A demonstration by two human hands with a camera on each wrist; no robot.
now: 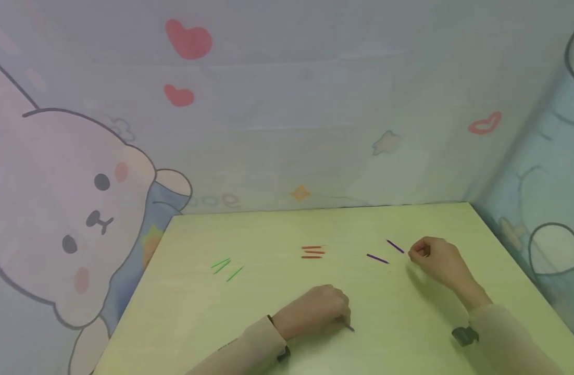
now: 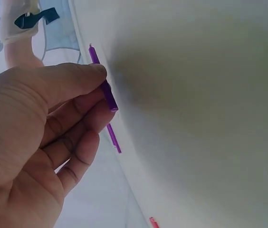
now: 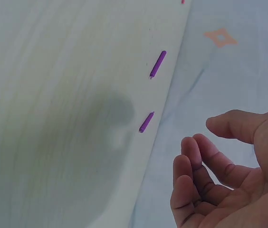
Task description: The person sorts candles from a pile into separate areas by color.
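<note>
Between thumb and fingers, my left hand (image 1: pixel 315 311) pinches a thin purple candle (image 2: pixel 104 85) with a short wick, above the near middle of the table. My right hand (image 1: pixel 439 263) is over the right side with fingers loosely bent and a gap between thumb and fingertips; nothing is held there in the right wrist view. Just left of it, two purple candles lie apart on the table: the farther candle (image 1: pixel 395 246) close to the fingertips, the other candle (image 1: pixel 377 258) nearer the middle.
Three red-orange candles (image 1: pixel 312 252) lie roughly parallel at mid-table. Further left are three green candles (image 1: pixel 221 265), two close together. The pale yellow table (image 1: pixel 277 229) meets a cloth backdrop (image 1: pixel 287 130) with printed hearts and a cartoon animal.
</note>
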